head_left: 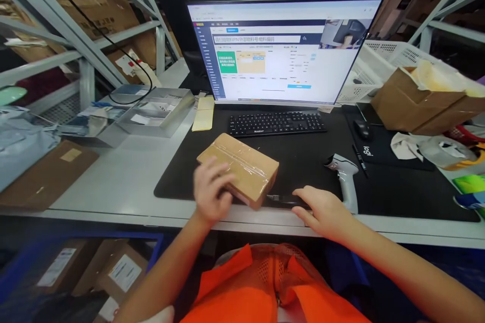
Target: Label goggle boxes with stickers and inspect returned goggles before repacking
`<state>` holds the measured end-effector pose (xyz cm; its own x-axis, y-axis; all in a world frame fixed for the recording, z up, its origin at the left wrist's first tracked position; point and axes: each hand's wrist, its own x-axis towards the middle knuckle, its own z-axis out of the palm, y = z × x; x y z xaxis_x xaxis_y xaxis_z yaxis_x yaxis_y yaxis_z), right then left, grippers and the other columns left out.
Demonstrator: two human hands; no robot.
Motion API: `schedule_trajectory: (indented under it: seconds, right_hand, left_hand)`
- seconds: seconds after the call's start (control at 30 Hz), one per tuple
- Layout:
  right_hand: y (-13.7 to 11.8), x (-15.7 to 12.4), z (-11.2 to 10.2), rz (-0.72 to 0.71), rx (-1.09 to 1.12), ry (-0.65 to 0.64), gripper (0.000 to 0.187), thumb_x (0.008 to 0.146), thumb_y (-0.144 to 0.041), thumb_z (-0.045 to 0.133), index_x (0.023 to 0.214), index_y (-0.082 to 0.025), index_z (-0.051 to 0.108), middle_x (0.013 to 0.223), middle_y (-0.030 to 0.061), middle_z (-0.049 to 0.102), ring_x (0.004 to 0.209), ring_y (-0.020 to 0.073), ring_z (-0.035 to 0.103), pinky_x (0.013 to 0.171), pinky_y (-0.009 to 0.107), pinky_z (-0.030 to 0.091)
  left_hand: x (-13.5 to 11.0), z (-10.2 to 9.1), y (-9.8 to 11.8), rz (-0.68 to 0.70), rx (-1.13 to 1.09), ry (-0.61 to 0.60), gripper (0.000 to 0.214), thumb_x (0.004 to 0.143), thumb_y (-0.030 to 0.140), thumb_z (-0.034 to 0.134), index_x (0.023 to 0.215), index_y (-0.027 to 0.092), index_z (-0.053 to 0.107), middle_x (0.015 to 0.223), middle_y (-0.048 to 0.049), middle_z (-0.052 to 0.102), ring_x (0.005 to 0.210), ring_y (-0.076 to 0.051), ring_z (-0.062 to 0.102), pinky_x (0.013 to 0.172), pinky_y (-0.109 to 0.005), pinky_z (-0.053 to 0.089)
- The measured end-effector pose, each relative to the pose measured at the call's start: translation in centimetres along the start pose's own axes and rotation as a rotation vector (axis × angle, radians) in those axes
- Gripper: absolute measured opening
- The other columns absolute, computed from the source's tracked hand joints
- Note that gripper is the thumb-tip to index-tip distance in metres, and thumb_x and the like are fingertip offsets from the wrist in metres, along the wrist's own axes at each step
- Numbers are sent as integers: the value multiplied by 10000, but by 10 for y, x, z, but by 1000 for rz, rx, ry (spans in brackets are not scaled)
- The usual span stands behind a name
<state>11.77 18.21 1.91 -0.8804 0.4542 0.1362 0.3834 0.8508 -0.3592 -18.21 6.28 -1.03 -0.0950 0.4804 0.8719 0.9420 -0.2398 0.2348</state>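
Observation:
A small cardboard box sealed with clear tape lies slanted on the black desk mat, in front of the keyboard. My left hand rests on its near left end, fingers curled onto the top and side. My right hand lies on the mat just right of the box. Its fingers are closed on a slim dark tool whose tip reaches the box's near right corner. I cannot tell what kind of tool it is.
A black keyboard and a lit monitor stand behind the box. A white barcode scanner, pen and mouse lie to the right, beside an open carton. Clear trays and flat cardboard sit at left.

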Motion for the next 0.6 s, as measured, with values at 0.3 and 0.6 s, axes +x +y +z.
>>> schedule_trajectory:
  seconds: [0.3, 0.6]
  right_hand:
    - [4, 18, -7, -87, -101, 6, 418, 1055, -460, 393, 1107, -173, 692, 912, 95, 697, 764, 220, 670, 649, 333, 444]
    - [10, 23, -7, -189, -151, 59, 432, 1062, -458, 388, 1089, -159, 699, 824, 63, 671, 679, 191, 627, 610, 326, 371]
  left_hand:
    - [2, 21, 50, 70, 48, -110, 658, 806, 290, 682, 1418, 138, 496, 1186, -178, 729, 1126, -312, 701, 997, -443, 509]
    - [4, 20, 52, 82, 46, -158, 502, 866, 270, 590, 1340, 122, 520, 1101, -157, 759, 1116, -309, 714, 999, -437, 483]
